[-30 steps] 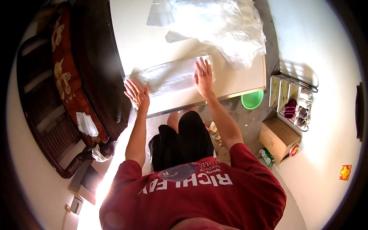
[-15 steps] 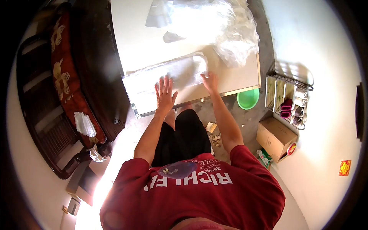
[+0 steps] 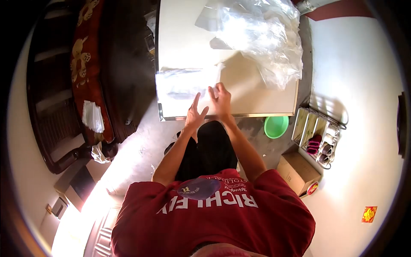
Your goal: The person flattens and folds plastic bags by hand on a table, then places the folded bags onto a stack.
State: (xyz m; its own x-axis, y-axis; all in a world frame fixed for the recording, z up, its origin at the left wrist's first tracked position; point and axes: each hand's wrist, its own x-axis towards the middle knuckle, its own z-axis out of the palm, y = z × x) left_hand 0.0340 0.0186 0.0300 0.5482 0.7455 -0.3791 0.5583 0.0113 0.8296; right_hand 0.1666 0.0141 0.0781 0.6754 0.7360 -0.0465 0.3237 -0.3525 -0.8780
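Note:
A flat piece of clear plastic point(image 3: 182, 81) lies near the left front of the white table point(image 3: 252, 103). My left hand point(image 3: 196, 115) is open at the table's front edge, fingers apart, just below the plastic. My right hand point(image 3: 220, 99) is closed, its fingers curled at the plastic's right end; glare hides what is between the fingertips. Beyond my hands, a large crumpled heap of clear plastic point(image 3: 267, 38) covers the back right of the table.
A green basin point(image 3: 276, 126) stands on the floor off the table's front right corner. Further right are a shoe rack point(image 3: 314, 132) and a cardboard box point(image 3: 299, 171). A dark wooden bench point(image 3: 55, 98) stands on the left.
The view has turned, shifting the table rightward. My hands have come close together at the plastic's right end. My right hand went from spread flat to curled fingers.

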